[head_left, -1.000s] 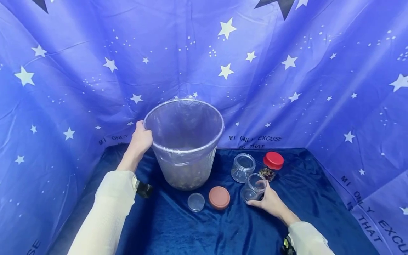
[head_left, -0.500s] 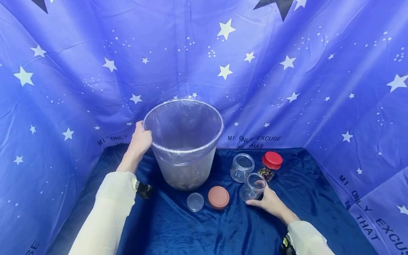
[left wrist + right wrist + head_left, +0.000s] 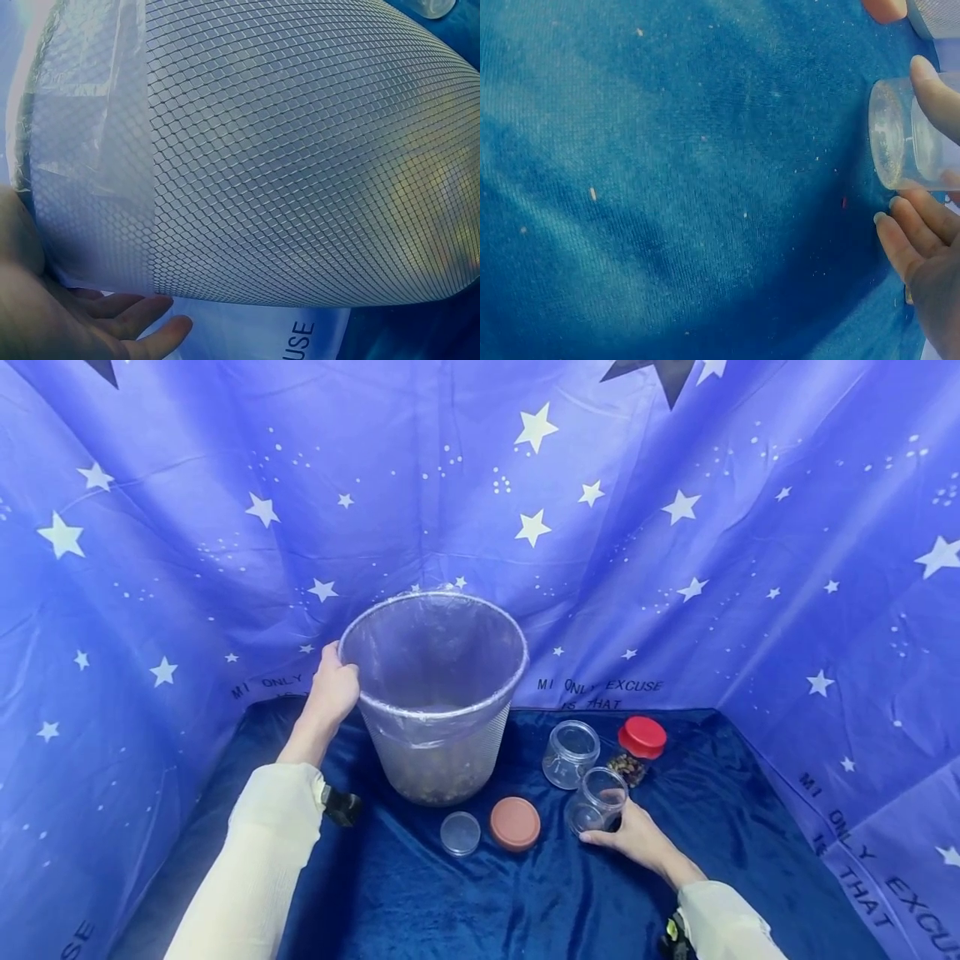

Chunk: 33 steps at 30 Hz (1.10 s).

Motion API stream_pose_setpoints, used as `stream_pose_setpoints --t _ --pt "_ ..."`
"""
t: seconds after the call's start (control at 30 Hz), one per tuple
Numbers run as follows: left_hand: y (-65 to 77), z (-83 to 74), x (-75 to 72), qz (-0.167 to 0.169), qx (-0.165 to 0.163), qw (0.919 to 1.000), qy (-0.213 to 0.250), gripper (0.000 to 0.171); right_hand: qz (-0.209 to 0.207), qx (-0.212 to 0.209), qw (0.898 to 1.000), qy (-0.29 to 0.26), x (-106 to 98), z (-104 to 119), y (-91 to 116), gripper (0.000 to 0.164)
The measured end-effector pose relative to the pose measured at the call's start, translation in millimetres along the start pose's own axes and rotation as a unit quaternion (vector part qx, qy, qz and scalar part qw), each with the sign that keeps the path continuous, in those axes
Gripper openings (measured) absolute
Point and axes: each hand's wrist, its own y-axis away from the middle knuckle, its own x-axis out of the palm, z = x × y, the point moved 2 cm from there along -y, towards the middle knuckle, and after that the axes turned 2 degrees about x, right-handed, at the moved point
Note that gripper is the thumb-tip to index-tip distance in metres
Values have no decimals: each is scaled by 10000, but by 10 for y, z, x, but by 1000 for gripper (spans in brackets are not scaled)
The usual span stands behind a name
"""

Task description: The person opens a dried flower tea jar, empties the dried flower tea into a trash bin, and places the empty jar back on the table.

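A mesh wastebasket [image 3: 491, 752] lined with a clear plastic bag stands upright on the table, with brownish bits visible low inside. At its left rim my left hand [image 3: 332, 689] grips the edge, thumb on top; in the left wrist view the fingers extend along the mesh wall [image 3: 285, 165]. My right hand [image 3: 641, 837] holds a clear jar [image 3: 588, 814] without a lid, thumb and fingers on opposite sides. That jar [image 3: 889, 135] appears at the right edge of the right wrist view, its base at the cloth. Another lidless clear jar [image 3: 564, 770] stands just behind it.
Behind the held jar is a jar of mixed brown bits with a red lid [image 3: 642, 737]. A clear round lid [image 3: 460, 833] and a terracotta-coloured lid [image 3: 515, 823] lie before the basket. Blue velvety cloth [image 3: 450, 910] covers the table; starry curtains [image 3: 420, 485] enclose it.
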Motion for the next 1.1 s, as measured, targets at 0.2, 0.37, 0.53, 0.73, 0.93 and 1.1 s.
stream_pose_setpoints --t 0.2,0.37,0.53,0.73,0.93,1.1 --pt "12 2 32 33 101 9997 200 63 226 -11 9997 -24 -55 -55 29 87" --pt "38 7 52 38 58 9985 542 64 472 -57 9988 -100 -169 -105 72 84" --pt "46 17 63 -59 -21 9975 709 67 477 -149 9987 -111 -270 -158 109 79" --pt "69 22 47 -215 -203 9980 563 76 472 -179 9986 -151 -376 -169 101 77" --pt "116 44 -14 -565 -209 9979 236 78 545 -402 9976 -154 -491 -77 73 76" --pt "152 31 -57 -933 152 9955 86 71 584 -460 9972 -122 -559 -66 66 69"
